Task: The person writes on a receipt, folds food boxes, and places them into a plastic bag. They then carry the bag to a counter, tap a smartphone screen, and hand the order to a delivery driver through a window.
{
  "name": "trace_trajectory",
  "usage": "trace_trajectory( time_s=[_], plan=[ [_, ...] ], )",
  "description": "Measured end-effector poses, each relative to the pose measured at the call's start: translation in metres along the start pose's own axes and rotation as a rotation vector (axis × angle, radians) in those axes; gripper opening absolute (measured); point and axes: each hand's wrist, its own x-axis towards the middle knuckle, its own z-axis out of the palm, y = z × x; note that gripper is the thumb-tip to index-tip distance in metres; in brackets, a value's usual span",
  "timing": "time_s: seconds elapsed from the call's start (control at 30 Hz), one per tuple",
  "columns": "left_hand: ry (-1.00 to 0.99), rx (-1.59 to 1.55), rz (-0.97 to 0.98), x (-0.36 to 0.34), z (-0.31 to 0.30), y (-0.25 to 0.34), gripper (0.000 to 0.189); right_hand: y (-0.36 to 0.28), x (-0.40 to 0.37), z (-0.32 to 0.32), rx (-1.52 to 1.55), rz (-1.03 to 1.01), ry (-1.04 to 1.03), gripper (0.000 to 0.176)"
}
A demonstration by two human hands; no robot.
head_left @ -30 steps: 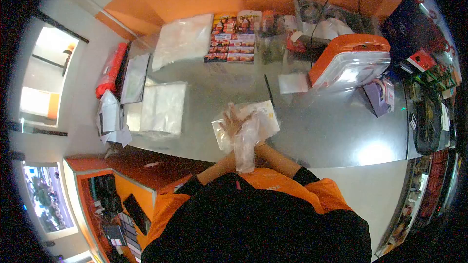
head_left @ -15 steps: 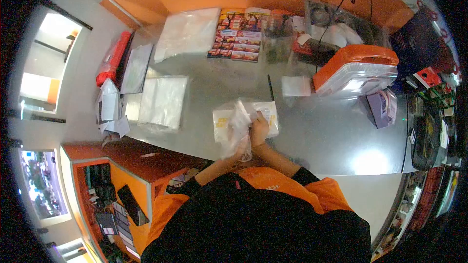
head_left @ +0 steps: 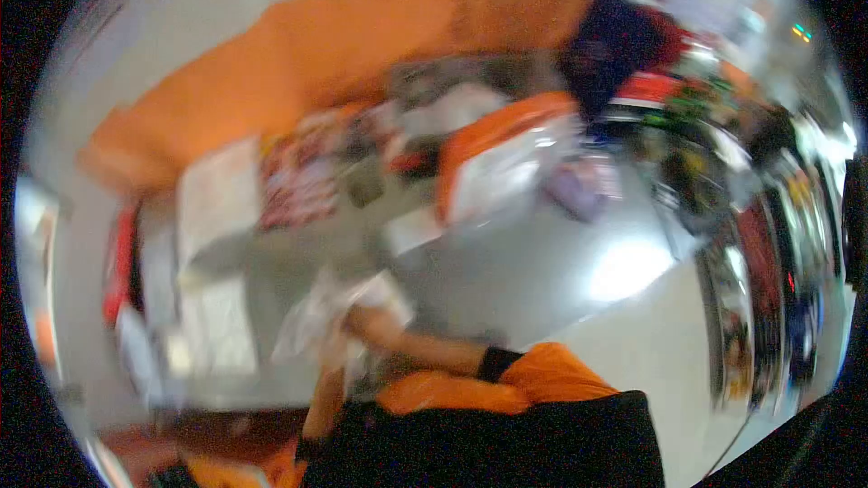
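Observation:
A crumpled clear plastic bag (head_left: 306,314) is bunched up between my hands over the near side of the grey table. My left hand (head_left: 334,348), blurred, closes on the bag from below. My right hand (head_left: 372,323) is against the bag's right side with the fingers curled in; the fingertips are hidden. Beyond the right hand a white packet (head_left: 389,293) shows in part. Motion blur hides its print and whether either hand touches it.
On the grey table (head_left: 488,285) lie stacks of clear plastic bags (head_left: 220,325), printed leaflets (head_left: 298,181) and a small white sheet (head_left: 413,229). An orange-lidded clear case (head_left: 506,158) stands farther back, with a purple-grey object (head_left: 579,185) beside it. Shelves (head_left: 732,325) line the right.
The view has swung to the right and blurred, so the table and hands appear farther left. Both hands stay together at the plastic bag.

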Motion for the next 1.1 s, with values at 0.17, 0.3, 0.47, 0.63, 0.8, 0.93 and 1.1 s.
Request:
trace_trajectory(
  time_s=[0.17,0.3,0.47,0.63,0.8,0.93,1.1],
  plan=[
    [0.041,-0.085,0.024,0.018,0.001,-0.014,0.047,-0.041,0.039,-0.075,-0.050,0.113,-0.042,0.018],
    [0.035,-0.081,0.016,0.007,-0.002,-0.024,0.047,-0.043,0.039,-0.052,-0.017,0.311,-0.049,0.020],
    [0.017,-0.093,0.043,0.010,0.005,-0.023,0.047,-0.037,0.029,-0.056,0.075,0.131,-0.028,0.018],
    [0.073,-0.136,0.105,0.016,0.009,-0.026,0.048,-0.025,0.024,-0.062,0.245,0.144,-0.013,0.015],
    [0.116,-0.226,0.102,0.035,0.010,-0.035,0.048,-0.055,0.049,-0.083,0.598,0.586,0.026,0.014],
    [-0.115,-0.144,0.013,0.036,0.002,-0.032,0.047,-0.049,0.050,-0.074,0.828,0.620,0.153,0.012],
    [-0.121,-1.276,-0.146,0.034,0.009,-0.029,0.039,-0.047,0.052,-0.072,0.896,0.651,0.217,0.013]
  ],
)
